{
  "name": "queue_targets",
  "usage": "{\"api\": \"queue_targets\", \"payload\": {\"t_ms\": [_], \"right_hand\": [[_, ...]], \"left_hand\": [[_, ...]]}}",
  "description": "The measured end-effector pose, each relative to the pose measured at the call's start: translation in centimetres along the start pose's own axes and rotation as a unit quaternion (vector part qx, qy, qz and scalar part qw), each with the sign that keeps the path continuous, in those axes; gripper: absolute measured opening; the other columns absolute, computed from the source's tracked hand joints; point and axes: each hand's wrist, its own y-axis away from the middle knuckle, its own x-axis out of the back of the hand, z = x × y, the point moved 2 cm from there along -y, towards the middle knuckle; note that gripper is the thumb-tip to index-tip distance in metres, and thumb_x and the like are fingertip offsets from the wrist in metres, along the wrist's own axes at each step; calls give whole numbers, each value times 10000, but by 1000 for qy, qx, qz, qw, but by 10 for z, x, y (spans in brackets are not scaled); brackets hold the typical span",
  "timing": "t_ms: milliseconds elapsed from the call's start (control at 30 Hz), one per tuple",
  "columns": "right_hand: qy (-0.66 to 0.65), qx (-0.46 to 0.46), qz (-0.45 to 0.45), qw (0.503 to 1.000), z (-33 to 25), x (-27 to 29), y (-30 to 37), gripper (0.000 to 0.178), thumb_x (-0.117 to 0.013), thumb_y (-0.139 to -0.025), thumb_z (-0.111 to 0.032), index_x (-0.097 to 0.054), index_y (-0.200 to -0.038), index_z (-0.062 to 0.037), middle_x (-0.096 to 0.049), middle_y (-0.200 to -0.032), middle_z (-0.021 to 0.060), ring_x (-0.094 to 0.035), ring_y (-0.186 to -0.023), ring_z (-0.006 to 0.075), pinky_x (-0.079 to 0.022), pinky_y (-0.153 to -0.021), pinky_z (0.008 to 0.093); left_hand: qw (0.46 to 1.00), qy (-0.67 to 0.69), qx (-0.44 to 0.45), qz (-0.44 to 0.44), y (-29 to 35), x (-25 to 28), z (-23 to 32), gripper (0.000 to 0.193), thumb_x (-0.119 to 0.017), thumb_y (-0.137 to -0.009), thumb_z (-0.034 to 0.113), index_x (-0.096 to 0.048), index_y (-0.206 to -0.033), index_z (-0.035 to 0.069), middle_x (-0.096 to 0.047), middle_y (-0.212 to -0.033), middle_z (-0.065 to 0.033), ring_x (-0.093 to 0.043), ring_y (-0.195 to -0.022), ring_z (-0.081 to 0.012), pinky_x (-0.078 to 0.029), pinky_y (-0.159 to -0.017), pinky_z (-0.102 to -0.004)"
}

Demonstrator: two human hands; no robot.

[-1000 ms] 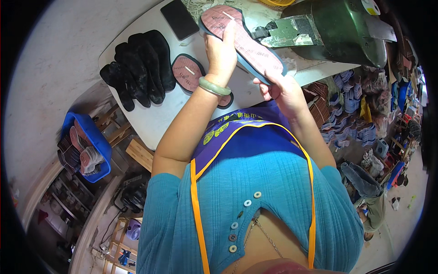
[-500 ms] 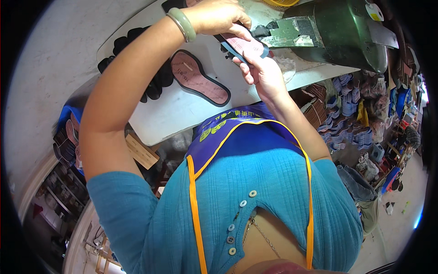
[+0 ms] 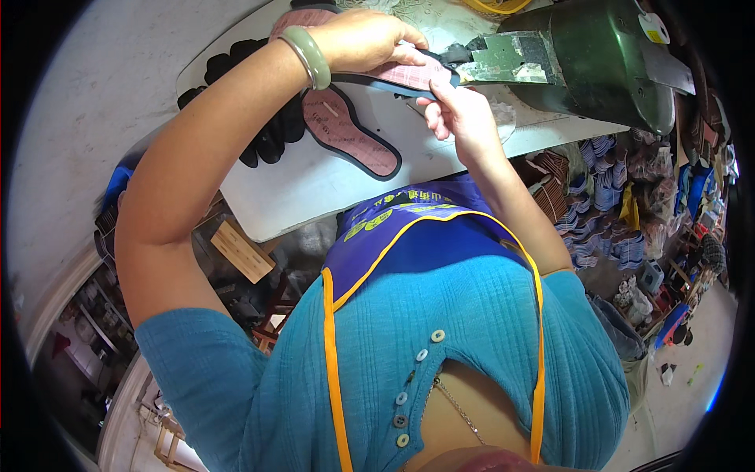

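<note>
My left hand [image 3: 366, 43], with a pale green bangle at the wrist, lies over a pink-topped shoe sole [image 3: 413, 72] with a dark rim. Its thumb and fingers bear on the sole, and part of the grip is hidden. My right hand [image 3: 465, 118] pinches the sole's right end between thumb and forefinger, the other fingers curled loosely below. That end is beside the narrow, patched arm [image 3: 507, 59] of a green machine [image 3: 602, 63]. Nearer me, a second pink sole [image 3: 350, 130] lies flat on the white table [image 3: 291, 200].
Several black shoe parts [image 3: 275, 138] lie left of the second sole. Another pink piece [image 3: 297, 22] shows beyond my left wrist. A yellow basket [image 3: 499, 6] stands at the far edge. Stacks of striped shoe parts [image 3: 602, 169] sit below the table on the right.
The held sole has swung flatter, and more of its length shows under my left hand. My left hand has shifted left. My right hand still grips the right end.
</note>
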Motion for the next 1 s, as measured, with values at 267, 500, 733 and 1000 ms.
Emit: {"api": "queue_targets", "payload": {"t_ms": [267, 500, 733, 1000], "right_hand": [[55, 24, -7, 998, -5, 11, -1, 390, -521, -940, -329, -637, -871, 38, -661, -686, 93, -561, -487, 102, -387, -453, 196], [21, 19, -10, 1000, -2, -2, 0, 376, -484, -953, -325, -627, -901, 19, -671, -723, 120, -607, -532, 139, -407, -470, 216], [20, 38, 27, 999, 6, 3, 4, 358, -513, -943, -313, -639, -834, 3, -623, -660, 68, -591, -551, 134, -411, -482, 225], [248, 256, 40, 934, 17, 20, 16, 253, -460, -942, -144, -624, -1074, -3, -663, -817, 140, -651, -672, 191, -491, -598, 273]], "left_hand": [[993, 77, 78, 35, 13, -13, 14, 401, -530, -926, 358, -559, -1248, 121, -642, -1093, -161, -617, -1002, -316, -469, -873, -361], [980, 137, 121, 75, 18, -29, 20, 444, -526, -939, 330, -494, -1308, 85, -616, -1147, -196, -610, -1036, -318, -464, -896, -346], [949, 228, 178, 127, 21, -40, 32, 523, -571, -918, 345, -474, -1299, 0, -626, -1101, -218, -628, -985, -243, -486, -847, -309], [896, 286, 229, 250, 19, -66, 45, 520, -555, -856, 413, -525, -1210, 33, -646, -997, -231, -623, -945, -373, -486, -826, -413]]}}
